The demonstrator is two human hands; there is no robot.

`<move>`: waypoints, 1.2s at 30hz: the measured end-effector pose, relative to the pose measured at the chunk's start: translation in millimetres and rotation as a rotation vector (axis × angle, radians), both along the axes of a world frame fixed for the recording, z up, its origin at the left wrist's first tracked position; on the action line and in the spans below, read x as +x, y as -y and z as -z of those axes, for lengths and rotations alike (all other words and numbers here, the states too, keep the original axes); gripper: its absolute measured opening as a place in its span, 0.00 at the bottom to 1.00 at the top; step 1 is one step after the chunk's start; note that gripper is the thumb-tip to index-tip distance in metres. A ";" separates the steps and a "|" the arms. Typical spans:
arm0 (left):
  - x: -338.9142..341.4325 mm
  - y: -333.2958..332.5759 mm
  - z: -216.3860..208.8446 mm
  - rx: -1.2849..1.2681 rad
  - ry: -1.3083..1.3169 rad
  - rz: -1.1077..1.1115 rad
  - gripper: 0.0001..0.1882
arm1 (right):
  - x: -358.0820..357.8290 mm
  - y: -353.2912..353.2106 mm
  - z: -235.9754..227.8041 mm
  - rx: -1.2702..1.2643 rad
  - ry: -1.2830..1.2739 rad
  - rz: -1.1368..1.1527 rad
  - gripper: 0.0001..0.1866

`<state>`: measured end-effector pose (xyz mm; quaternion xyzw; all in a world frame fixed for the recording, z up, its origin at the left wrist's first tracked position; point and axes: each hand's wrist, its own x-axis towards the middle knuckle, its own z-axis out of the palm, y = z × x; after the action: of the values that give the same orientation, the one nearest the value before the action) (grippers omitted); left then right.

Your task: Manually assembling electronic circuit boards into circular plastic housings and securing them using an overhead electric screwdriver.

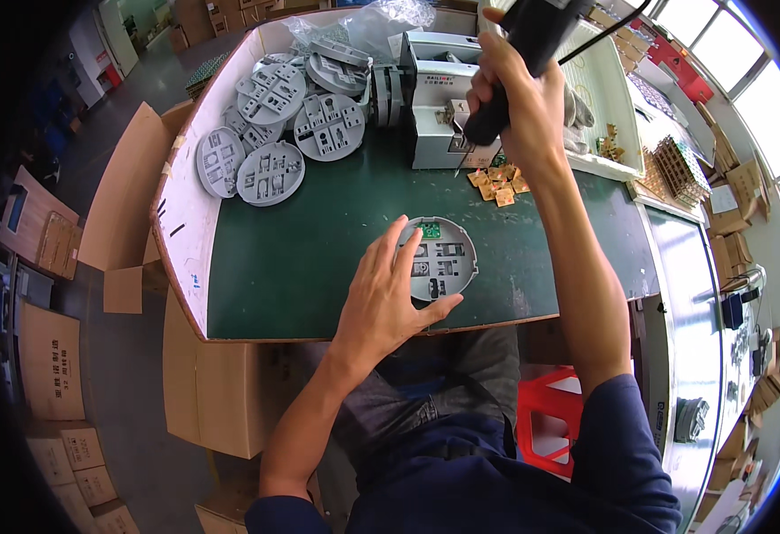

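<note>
A round grey plastic housing with moulded slots lies on the green work surface in front of me. It carries a small green circuit board near its far edge and a dark part near its near edge. My left hand is spread over the housing's left side, index fingertip by the green board and thumb by the near rim. Raised over the far right of the table, my right hand grips a black electric screwdriver. Its thin bit points down, in front of a grey metal box-shaped machine.
Several similar grey housings are heaped at the far left. Small yellow-orange boards lie before the machine. A white tray stands at the far right, and clear plastic wrap at the back. Cardboard boxes flank the table's left side.
</note>
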<state>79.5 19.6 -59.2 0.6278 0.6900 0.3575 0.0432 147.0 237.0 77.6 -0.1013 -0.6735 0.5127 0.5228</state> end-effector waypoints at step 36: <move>0.8 -3.1 4.6 0.075 -0.012 0.001 0.46 | 2.5 59.1 34.4 -0.124 0.175 -0.274 0.13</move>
<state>80.4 22.7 -63.8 0.6314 0.6762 0.3793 0.0156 149.5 177.9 43.2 -0.0846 -0.6910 0.6090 0.3801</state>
